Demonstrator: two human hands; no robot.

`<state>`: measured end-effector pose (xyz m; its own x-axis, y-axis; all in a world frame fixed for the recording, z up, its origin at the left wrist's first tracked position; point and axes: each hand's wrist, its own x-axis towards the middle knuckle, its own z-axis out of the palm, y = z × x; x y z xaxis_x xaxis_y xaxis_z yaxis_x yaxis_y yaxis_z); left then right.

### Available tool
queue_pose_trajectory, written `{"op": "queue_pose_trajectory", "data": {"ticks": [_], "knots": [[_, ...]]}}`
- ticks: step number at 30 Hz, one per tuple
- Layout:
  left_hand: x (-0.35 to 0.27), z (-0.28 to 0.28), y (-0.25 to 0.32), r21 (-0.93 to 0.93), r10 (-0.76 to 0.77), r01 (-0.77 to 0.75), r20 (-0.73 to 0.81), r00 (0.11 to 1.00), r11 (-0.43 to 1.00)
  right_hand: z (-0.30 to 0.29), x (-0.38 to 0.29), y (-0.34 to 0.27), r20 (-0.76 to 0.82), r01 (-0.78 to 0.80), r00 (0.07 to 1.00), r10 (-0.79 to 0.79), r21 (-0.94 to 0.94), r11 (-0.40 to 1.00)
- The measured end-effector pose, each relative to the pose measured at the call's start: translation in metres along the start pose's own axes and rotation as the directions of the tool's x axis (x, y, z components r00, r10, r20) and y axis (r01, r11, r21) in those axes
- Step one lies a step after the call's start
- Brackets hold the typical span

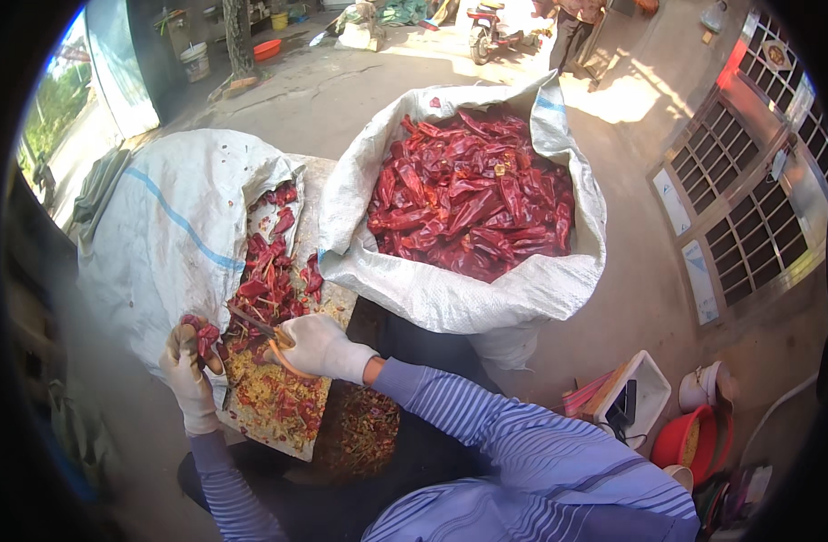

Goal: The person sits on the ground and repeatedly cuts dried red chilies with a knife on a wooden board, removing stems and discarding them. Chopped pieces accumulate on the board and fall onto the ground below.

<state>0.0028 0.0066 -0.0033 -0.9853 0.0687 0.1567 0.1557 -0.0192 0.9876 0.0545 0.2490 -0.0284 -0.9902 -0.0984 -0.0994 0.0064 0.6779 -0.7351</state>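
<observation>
My left hand [191,369], in a pale work glove, is closed on dried red chili peppers [205,337] beside the sack on the left. My right hand [319,347], gloved too, grips scissors [268,332] with orange handles; their blades point left over a pile of dried chilies [265,274]. That pile spills from the mouth of a white woven sack [170,203] with a blue stripe, lying on a board. Yellow seeds and chili scraps [271,396] cover the board's near end. Beyond my right hand, an open white woven sack [427,298] is full of whole dried chilies [468,196].
Chili scraps and stems [366,423] lie below the board. At lower right stand a white foam box [647,393], a red basin [691,440] and a white bucket [702,386]. Farther off are a tree trunk [237,40], an electric scooter [485,30] and a standing person [573,34].
</observation>
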Motion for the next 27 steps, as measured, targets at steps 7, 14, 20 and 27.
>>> {"op": "queue_pose_trajectory", "data": {"ticks": [7, 14, 20, 27], "knots": [[0.021, 0.083, 0.057, -0.015, 0.156, -0.155, 0.076, 0.985, 0.988, 0.005, 0.001, 0.005, -0.004, 0.019, 1.000, -0.019, -0.042, 0.999], [0.065, 0.259, 0.137, 0.184, 0.300, -0.437, 0.497, 0.814, 0.881, -0.008, -0.005, 0.006, 0.033, 0.065, 0.997, -0.065, -0.001, 0.998], [0.047, 0.227, 0.124, 0.076, 0.365, -0.422, 0.380, 0.850, 0.903, -0.022, -0.003, 0.017, -0.061, 0.048, 0.997, -0.049, -0.020, 0.999], [0.021, 0.066, 0.011, 0.546, -0.020, -0.028, 0.082, 0.996, 0.837, -0.028, 0.013, 0.038, -0.168, -0.083, 0.979, 0.113, 0.176, 0.981]]}}
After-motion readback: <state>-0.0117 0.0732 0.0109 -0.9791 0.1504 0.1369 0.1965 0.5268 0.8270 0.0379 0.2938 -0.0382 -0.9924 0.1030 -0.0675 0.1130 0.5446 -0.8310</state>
